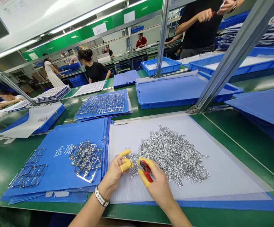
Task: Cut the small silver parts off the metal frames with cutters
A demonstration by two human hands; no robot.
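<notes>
My right hand (pixel 158 183), with yellow finger covers, is closed around red-handled nippers (pixel 146 171), whose dark jaws point up and left. Just to the left, my left hand (pixel 118 167) also wears yellow finger covers. Its fingers are curled together at the tips, and whatever they pinch is too small to make out. Both hands are over the left edge of a large heap of small shiny metal pieces (pixel 172 154). The heap lies on a white translucent sheet (pixel 222 176).
Left of the sheet, a blue board (pixel 56 135) carries a tangle of metal frames (pixel 86 157) and flat metal frames (pixel 28 176). Behind are a blue tray (pixel 167 94) and more frames (pixel 101 103) on boards. A metal post (pixel 231 60) rises at right. Several people work beyond.
</notes>
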